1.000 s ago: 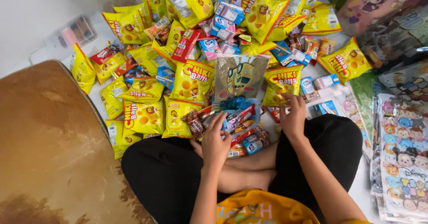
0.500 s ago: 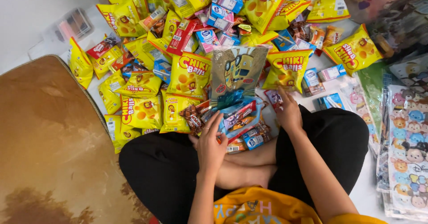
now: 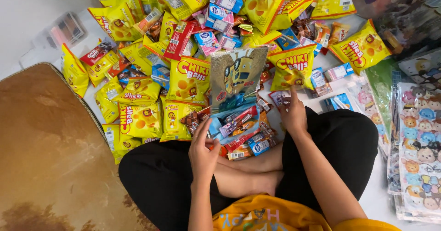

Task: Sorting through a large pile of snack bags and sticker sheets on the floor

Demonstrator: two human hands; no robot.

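I sit cross-legged with a clear gift bag (image 3: 236,72) printed with a yellow cartoon car standing open in front of my legs. Several small snack packets fill its lower part. My left hand (image 3: 202,149) grips the bag's near left edge, fingers curled against it. My right hand (image 3: 292,115) rests on the floor just right of the bag, its fingers pinching a small pink-and-white packet (image 3: 277,96). A yellow snack pouch (image 3: 292,66) lies just beyond that hand.
A heap of yellow snack pouches (image 3: 138,119), blue milk cartons (image 3: 223,0) and red wafer bars (image 3: 177,41) covers the floor ahead. Stacked cartoon-print bags (image 3: 415,139) lie at the right. A brown rug (image 3: 50,153) lies at the left, a clear plastic case (image 3: 66,28) beyond it.
My right hand has pulled back from the yellow pouch toward me and closed on the small packet. My left hand keeps its grip on the gift bag, which has shifted slightly left.
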